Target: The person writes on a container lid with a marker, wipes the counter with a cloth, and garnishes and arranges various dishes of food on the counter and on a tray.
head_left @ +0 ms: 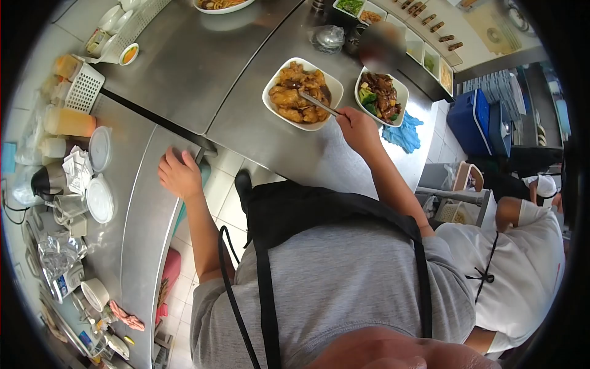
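Observation:
My right hand [358, 128] is closed on the handle of a metal utensil [318, 103]. Its far end rests in a white square bowl [332, 88] of brown, glazed food [294, 98]. Just right of that stands a second white bowl [401, 92] with dark meat and broccoli. A crumpled blue cloth [404, 133] lies below this second bowl. My left hand [179, 173] rests on the edge of the left steel counter [138, 154], fingers apart, holding nothing.
Garnish trays [415, 48] line the back right. Containers and round lids [101, 198] crowd the left counter. A noodle dish [223, 5] is at the top. A co-worker in white [516, 270] stands close at the right. A blue cooler [470, 123] sits beyond the counter.

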Demonstrator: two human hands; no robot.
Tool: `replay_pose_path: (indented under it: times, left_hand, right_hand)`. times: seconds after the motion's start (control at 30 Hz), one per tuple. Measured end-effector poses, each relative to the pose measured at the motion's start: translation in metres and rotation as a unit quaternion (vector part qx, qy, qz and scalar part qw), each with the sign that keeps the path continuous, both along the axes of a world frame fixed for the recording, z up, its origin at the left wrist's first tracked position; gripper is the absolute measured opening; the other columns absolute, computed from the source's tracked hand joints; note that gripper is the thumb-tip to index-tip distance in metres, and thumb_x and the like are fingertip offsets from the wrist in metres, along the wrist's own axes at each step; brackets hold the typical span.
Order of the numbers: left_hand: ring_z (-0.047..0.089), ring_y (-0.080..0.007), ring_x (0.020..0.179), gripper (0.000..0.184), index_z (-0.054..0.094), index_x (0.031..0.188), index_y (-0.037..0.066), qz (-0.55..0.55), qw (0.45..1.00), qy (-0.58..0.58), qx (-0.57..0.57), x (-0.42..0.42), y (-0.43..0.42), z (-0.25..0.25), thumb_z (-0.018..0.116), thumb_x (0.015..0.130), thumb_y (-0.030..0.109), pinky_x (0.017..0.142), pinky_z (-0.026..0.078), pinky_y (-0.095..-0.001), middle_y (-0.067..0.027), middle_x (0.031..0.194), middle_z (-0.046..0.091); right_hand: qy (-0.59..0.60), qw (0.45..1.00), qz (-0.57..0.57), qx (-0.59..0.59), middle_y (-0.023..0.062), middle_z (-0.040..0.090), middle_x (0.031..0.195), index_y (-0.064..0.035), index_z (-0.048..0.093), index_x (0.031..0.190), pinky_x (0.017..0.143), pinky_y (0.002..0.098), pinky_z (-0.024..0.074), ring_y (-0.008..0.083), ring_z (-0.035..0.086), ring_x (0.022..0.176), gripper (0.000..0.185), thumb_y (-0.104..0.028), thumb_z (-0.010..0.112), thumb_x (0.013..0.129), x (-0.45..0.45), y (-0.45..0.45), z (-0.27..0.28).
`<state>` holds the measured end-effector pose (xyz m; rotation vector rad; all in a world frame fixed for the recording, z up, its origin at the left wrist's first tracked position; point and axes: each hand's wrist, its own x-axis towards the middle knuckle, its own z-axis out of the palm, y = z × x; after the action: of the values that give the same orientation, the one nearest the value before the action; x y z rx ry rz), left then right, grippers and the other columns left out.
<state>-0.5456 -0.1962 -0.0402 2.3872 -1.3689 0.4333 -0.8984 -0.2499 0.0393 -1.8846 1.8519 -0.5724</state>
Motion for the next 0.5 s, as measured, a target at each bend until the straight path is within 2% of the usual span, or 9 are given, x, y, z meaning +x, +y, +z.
replay_pose_path:
  times: [0.2,0.3,0.4,0.5]
  left_hand:
    - [0.043,-0.0272,0.097,0.038,0.047,0.107,0.013,0.003,1.0,-0.004,0.005,0.001,0.0,0.001,0.049,0.075,0.032,0.079,0.033,-0.0387,-0.009,0.106,0.047]
    - [0.043,-0.0272,0.096,0.038,0.047,0.107,0.013,0.001,1.0,-0.003,0.003,0.0,0.001,0.0,0.049,0.075,0.032,0.078,0.033,-0.0386,-0.0089,0.105,0.047]
    - [0.043,-0.0274,0.096,0.037,0.047,0.106,0.012,0.0,1.0,-0.005,0.003,0.0,0.0,0.0,0.049,0.075,0.033,0.078,0.034,-0.0386,-0.0089,0.105,0.048]
    - [0.043,-0.0276,0.095,0.037,0.047,0.106,0.012,-0.002,1.0,-0.017,0.0,0.001,0.0,-0.001,0.049,0.075,0.033,0.077,0.034,-0.0388,-0.0088,0.104,0.048]
  right_hand:
    - [0.069,0.997,0.009,-0.038,0.0136,0.058,0.084,-0.0055,0.056,0.091,0.065,0.0376,0.0437,0.031,0.055,0.074,0.021,-0.017,0.051,0.074,0.001,0.014,0.031]
    - [0.106,0.99,0.056,-0.072,0.0114,0.057,0.082,-0.0067,0.056,0.091,0.063,0.0362,0.044,0.0284,0.056,0.072,0.02,-0.018,0.052,0.074,0.005,0.023,0.039]
    - [0.194,0.974,0.108,-0.046,0.0093,0.056,0.078,-0.0081,0.055,0.089,0.061,0.0353,0.0439,0.0261,0.056,0.07,0.019,-0.019,0.052,0.074,0.013,0.024,0.037]
    - [0.228,0.963,0.137,-0.042,0.0085,0.056,0.075,-0.0086,0.054,0.089,0.059,0.0357,0.0438,0.0255,0.056,0.069,0.018,-0.019,0.052,0.074,0.016,0.016,0.024]
